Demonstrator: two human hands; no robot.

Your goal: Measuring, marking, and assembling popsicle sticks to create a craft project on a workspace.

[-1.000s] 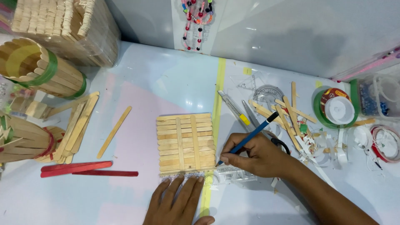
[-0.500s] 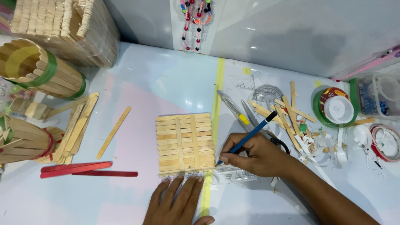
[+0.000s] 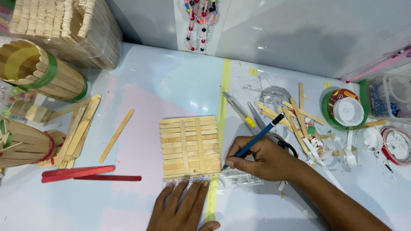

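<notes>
Right hand (image 3: 263,160) grips blue pencil (image 3: 253,141), wooden stick panel (image 3: 189,146).

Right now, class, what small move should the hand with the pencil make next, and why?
Probably draw the pencil along the clear ruler: its tip sits at the stick panel by the ruler's edge, and the left hand presses the ruler flat.
</notes>
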